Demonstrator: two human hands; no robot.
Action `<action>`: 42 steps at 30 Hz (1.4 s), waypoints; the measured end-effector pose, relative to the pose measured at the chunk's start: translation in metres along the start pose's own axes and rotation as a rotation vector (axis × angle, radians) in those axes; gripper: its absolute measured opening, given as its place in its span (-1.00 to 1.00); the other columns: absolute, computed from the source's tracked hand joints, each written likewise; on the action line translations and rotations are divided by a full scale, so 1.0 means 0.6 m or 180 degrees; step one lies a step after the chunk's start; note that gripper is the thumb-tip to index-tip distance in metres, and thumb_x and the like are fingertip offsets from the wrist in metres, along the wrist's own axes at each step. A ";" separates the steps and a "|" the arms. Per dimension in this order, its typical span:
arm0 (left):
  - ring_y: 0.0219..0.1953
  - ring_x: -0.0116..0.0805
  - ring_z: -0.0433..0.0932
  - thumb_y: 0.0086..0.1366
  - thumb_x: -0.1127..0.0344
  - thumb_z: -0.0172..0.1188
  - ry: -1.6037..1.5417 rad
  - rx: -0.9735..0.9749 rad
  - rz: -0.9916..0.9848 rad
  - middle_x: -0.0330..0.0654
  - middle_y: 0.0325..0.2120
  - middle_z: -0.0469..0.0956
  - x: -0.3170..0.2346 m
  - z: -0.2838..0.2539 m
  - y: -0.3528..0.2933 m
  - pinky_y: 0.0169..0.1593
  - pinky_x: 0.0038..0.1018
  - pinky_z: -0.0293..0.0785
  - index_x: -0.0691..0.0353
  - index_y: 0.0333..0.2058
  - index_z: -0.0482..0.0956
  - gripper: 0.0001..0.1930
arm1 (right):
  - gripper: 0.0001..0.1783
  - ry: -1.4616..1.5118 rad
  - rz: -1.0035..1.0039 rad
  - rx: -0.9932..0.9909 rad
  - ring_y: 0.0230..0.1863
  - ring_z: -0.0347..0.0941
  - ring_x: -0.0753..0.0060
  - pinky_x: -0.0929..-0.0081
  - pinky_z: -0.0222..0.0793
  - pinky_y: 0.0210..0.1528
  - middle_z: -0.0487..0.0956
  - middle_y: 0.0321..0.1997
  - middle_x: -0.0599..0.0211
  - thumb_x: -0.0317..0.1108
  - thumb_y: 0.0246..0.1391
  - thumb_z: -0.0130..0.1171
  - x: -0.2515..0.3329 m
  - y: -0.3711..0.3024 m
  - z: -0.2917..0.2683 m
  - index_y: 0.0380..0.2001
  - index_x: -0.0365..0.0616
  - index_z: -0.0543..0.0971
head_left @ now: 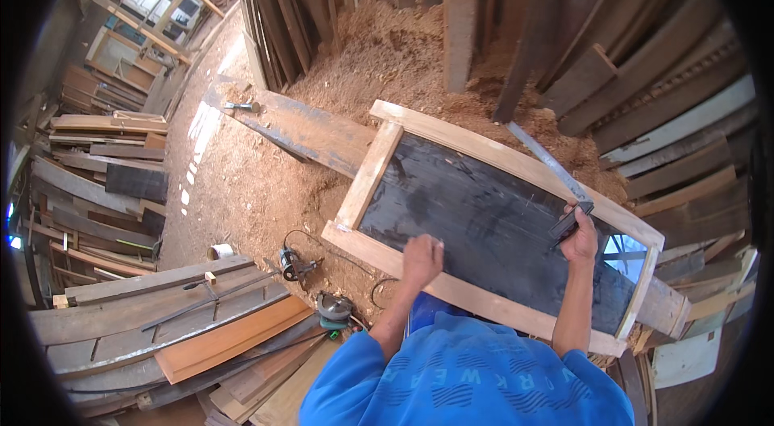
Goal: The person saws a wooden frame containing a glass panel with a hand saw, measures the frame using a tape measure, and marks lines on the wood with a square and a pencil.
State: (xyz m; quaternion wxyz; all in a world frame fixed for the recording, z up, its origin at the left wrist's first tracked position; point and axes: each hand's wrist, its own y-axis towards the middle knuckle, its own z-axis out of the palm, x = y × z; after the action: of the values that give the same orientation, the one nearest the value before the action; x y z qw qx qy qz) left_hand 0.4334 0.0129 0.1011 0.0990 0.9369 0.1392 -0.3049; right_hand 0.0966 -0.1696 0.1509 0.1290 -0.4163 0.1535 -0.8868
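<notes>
A light wooden frame around a dark panel lies at a slant in front of me. My right hand grips the black stock of a carpenter's square above the panel's right part. The long metal blade of the square reaches away over the far rail. Near the close rail, my left hand is curled closed above the panel's edge. Whatever its fingers may hold is too small to make out. A bright reflection shows at the panel's right end.
A thick plank runs out beneath the frame, with a hammer on its far end. A corded power tool and a circular saw stand at left near stacked boards. Shavings cover the floor; upright boards line the back.
</notes>
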 end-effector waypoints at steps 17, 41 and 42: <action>-0.02 0.07 0.56 0.28 0.39 0.11 -0.0704 0.2064 0.0919 -0.01 -0.19 0.58 -0.234 0.143 -0.216 0.06 -0.10 0.49 0.14 -0.13 0.60 -0.79 | -0.50 -0.4530 -0.0542 -0.0224 -0.18 0.61 0.08 0.25 0.48 -0.06 0.66 -0.24 0.00 -0.28 -0.18 0.51 0.072 -0.358 -0.188 -0.16 -0.35 0.64; -0.41 -0.09 0.61 0.35 -0.26 0.16 -0.1022 0.0664 -0.2139 0.03 -0.40 0.62 0.088 0.001 -0.265 -0.26 -0.18 0.54 0.41 -0.17 0.48 -0.34 | -0.36 -0.5785 0.0823 -0.0432 0.05 0.58 -0.20 0.10 0.46 0.15 0.64 -0.04 -0.24 -0.12 -0.12 0.48 -0.103 -0.380 -0.272 -0.03 -0.37 0.60; -0.41 -0.09 0.61 0.35 -0.26 0.16 -0.1012 0.0632 -0.2181 0.03 -0.40 0.62 0.122 0.018 -0.265 -0.26 -0.18 0.54 0.41 -0.17 0.48 -0.34 | -0.34 -0.5723 0.0790 -0.0347 0.06 0.58 -0.22 0.10 0.46 0.16 0.64 -0.03 -0.25 -0.10 -0.12 0.45 -0.105 -0.379 -0.263 -0.03 -0.39 0.60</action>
State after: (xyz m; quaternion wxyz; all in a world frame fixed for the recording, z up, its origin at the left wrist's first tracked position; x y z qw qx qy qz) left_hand 0.4332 0.1745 0.0330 -0.0794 0.7822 0.3968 -0.4737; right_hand -0.0100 0.0880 0.0972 0.2748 -0.9373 0.0805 -0.1989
